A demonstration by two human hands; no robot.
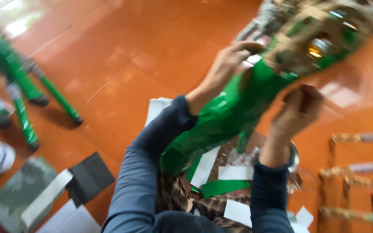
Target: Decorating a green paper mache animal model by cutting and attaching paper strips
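Observation:
A large papier-mâché figure [238, 108], partly covered in shiny green paper with a bare brownish head at the upper right, is held up over my lap. My left hand [229, 62] grips its upper side near the neck. My right hand [298, 110] pinches its underside at the green edge, fingers closed. Both arms wear dark blue sleeves. The whole view is blurred by motion.
Green and white paper strips [221, 177] lie on my lap and the orange tiled floor. A green-legged figure [14, 86] stands at the left. Dark and white sheets [65, 185] lie lower left. Bare stick frames [359, 172] sit at the right, with a round shiny container [293, 159] nearby.

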